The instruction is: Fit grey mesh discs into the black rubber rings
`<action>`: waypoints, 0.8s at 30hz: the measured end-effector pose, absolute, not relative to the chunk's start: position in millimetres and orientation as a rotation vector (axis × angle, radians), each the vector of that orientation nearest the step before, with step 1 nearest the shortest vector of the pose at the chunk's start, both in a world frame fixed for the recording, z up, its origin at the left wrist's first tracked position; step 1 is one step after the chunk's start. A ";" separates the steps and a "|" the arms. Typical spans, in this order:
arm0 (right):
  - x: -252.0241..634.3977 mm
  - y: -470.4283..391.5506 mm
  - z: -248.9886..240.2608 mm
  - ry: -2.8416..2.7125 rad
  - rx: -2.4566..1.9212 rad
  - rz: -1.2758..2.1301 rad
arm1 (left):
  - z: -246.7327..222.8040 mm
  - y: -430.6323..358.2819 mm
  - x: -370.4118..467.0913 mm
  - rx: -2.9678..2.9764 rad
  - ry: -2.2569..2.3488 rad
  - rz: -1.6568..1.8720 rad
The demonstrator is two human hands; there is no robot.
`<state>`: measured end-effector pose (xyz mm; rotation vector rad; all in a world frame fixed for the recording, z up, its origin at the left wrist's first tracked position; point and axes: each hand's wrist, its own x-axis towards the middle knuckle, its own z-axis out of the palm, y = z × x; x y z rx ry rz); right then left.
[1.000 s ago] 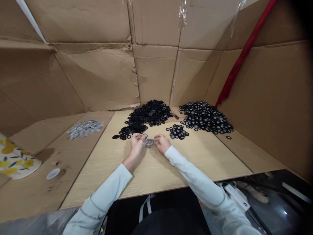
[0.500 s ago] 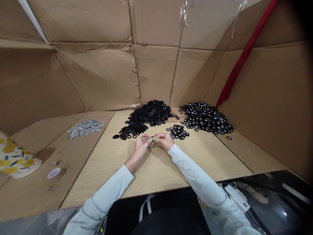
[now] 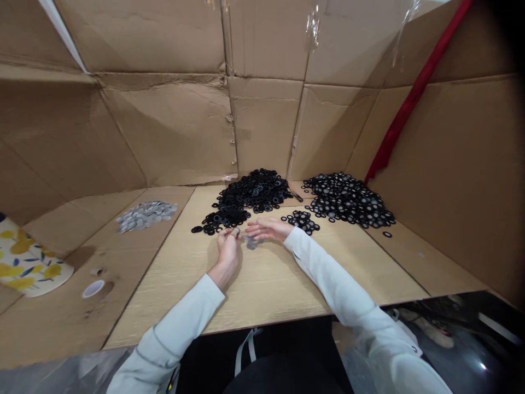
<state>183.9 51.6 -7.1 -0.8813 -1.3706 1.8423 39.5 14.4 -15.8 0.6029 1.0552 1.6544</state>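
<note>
- Your left hand [image 3: 228, 247] is pinched closed, thumb against bent fingers, gripping a small round piece [image 3: 238, 232] at the tips; too small to tell its exact make-up
- That pc sits just above the board, btwn the black rings and your right hand
- Your right hand [image 3: 270, 229] is open, fingers long and loosely spread, nothing seen in its grip
- Under & beside those fingertips: a few thin grey discs [image 3: 251, 244], flat, smooth, semi-glossy, partly hidden by your hand
- Ahead of your left hand: a big heap of black rings [image 3: 256, 191], matte, rubbery-looking, tailing off toward you in loose pcs
- Just past your right hand: a small cluster of filled rings [image 3: 301, 220], black rims w/ pale centres
- Farther right, a wide mound of the same [image 3: 348, 201], speckled black & grey, w/ one pc lying apart on the near side
- Off left, on cardboard: a low pile of silvery discs [image 3: 145, 215], flat, overlapping
- Your board [image 3: 266, 290] is pale yellow, lightly wrinkled, slight sheen
- Walls round you are creased brown cardboard [image 3: 180, 131], w/ shiny clear tape up top & a red cloth strip [image 3: 406, 115] on the right
</note>
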 end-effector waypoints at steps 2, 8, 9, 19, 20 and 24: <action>175.3 68.8 4.3 -1.507 -0.833 2.030 | -12.8 15.7 35.6 0.581 1.170 1.824; 146.9 122.0 24.2 -1.419 -1.143 1.025 | -4.1 -8.8 37.0 1.255 1.075 1.878; 146.6 127.7 24.8 -1.323 -1.179 0.836 | -5.1 -14.3 39.6 1.325 1.030 1.829; 140.7 108.1 19.7 -1.781 -1.080 0.884 | -24.5 -28.3 46.0 1.738 0.796 1.646; 141.4 108.6 25.0 -1.706 -1.104 0.798 | -24.8 -28.3 45.6 1.765 0.789 1.644; 150.5 113.2 44.9 -1.399 -1.091 0.502 | -20.6 -28.9 48.4 1.714 0.843 1.696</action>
